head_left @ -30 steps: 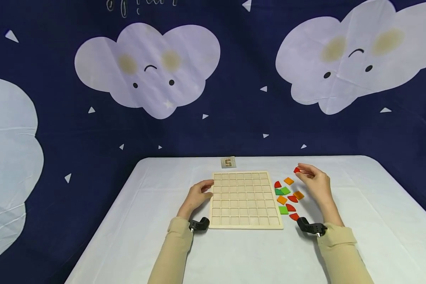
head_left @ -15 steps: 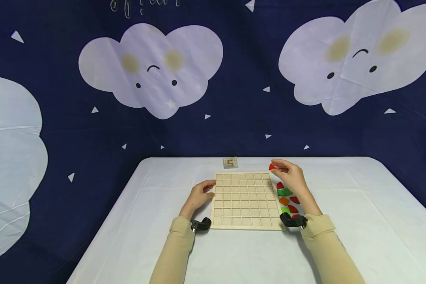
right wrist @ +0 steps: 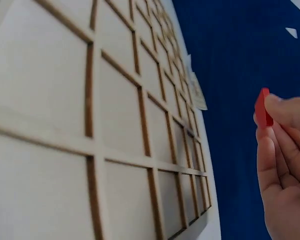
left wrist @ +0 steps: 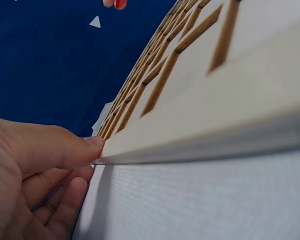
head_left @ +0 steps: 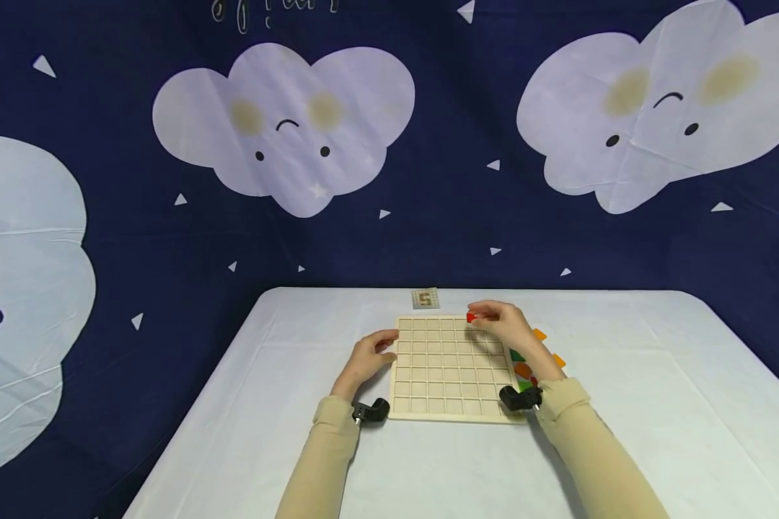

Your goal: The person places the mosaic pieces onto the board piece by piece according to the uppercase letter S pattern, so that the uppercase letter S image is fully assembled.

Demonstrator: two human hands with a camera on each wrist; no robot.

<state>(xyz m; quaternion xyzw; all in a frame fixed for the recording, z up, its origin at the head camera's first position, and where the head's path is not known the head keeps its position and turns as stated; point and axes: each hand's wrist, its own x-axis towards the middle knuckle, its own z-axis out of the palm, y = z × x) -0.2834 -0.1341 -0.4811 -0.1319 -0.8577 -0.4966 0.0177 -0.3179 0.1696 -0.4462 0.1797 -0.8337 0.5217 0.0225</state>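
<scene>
A pale wooden grid board [head_left: 456, 416] lies on the white table. My left hand [head_left: 365, 362] rests at its left edge, with the thumb [left wrist: 80, 147] and a forefinger touching the rim. My right hand [head_left: 505, 326] pinches a small red tile [head_left: 471, 317] between thumb and fingertips, held above the board's far right part. The right wrist view shows this tile [right wrist: 263, 108] raised clear of the grid; its full outline is partly covered by the fingers. Below the right forearm, loose tiles such as a green one [head_left: 516, 355] are partly hidden.
Orange tiles [head_left: 559, 360] lie to the right of the board, beside several others mostly covered by the arm. A small card [head_left: 425, 298] with a grid pattern lies behind the board. A dark blue cloth [head_left: 337, 252] with clouds hangs behind the table.
My right hand has carried the red tile leftward from beyond the loose tiles to over the board's far right part. The left hand has stayed at the board's left edge.
</scene>
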